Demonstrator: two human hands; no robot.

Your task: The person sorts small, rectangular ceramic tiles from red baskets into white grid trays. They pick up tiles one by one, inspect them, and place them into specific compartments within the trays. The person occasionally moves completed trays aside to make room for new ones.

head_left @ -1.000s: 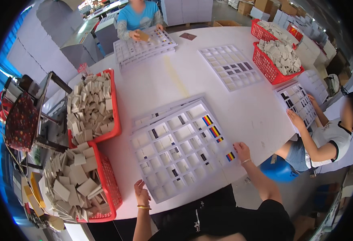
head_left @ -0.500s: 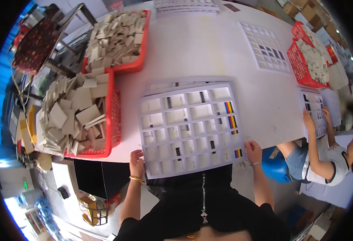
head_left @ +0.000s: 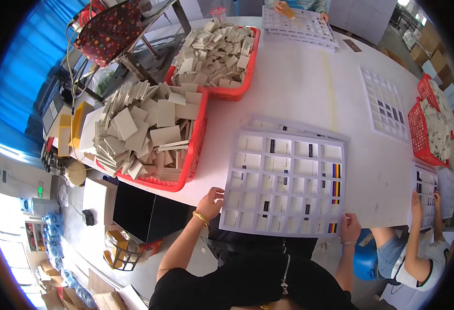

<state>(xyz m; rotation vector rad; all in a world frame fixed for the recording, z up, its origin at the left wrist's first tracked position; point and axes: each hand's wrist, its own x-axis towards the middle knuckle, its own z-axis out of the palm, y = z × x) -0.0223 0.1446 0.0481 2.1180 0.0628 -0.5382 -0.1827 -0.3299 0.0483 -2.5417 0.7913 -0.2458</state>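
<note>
1. Tray (head_left: 284, 182), white and gridded, sits between our left hand (head_left: 209, 205) and right hand (head_left: 349, 227), at the near edge of the surface (head_left: 379, 170), partly covering a second tray (head_left: 263, 124).
2. Neither hand is nearer: our left pinches its left side; our right curls on its near right corner.
3. Its long axis runs crosswise, right end angled slightly toward us, coloured stripes (head_left: 336, 187) there.
4. Red basket (head_left: 198, 147) stands apart, leftward.
</note>
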